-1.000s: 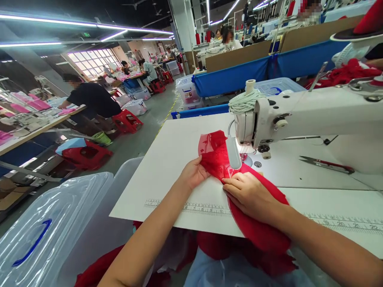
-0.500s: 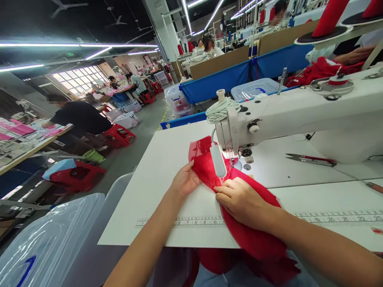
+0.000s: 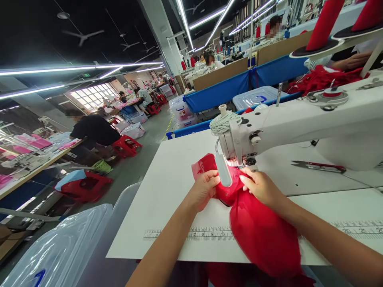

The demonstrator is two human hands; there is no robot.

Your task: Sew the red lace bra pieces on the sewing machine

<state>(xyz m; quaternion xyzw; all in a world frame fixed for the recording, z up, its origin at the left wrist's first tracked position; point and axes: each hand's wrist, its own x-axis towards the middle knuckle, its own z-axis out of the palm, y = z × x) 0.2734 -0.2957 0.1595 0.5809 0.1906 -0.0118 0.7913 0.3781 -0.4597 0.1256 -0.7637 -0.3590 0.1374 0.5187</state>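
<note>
A red fabric piece point(image 3: 263, 235) lies on the white sewing table point(image 3: 167, 187) and runs under the head of a white sewing machine point(image 3: 299, 119). My left hand point(image 3: 205, 189) grips a fold of the fabric just left of the machine's lamp, fingers curled round it. My right hand point(image 3: 261, 187) holds the bunched fabric right of the needle area, fingers closed on it. The cloth hangs over the table's front edge.
Red-handled thread snips point(image 3: 318, 166) lie on the table to the right. A clear plastic bin lid point(image 3: 56, 255) sits at lower left. A seated person in black point(image 3: 94, 129) works across the aisle beside red stools point(image 3: 127, 145). Red thread cones point(image 3: 324, 24) stand on the machine.
Both hands moved up toward the needle. The right hand went from lying flat on the fabric to gripping it, and the cloth is now bunched up between the hands.
</note>
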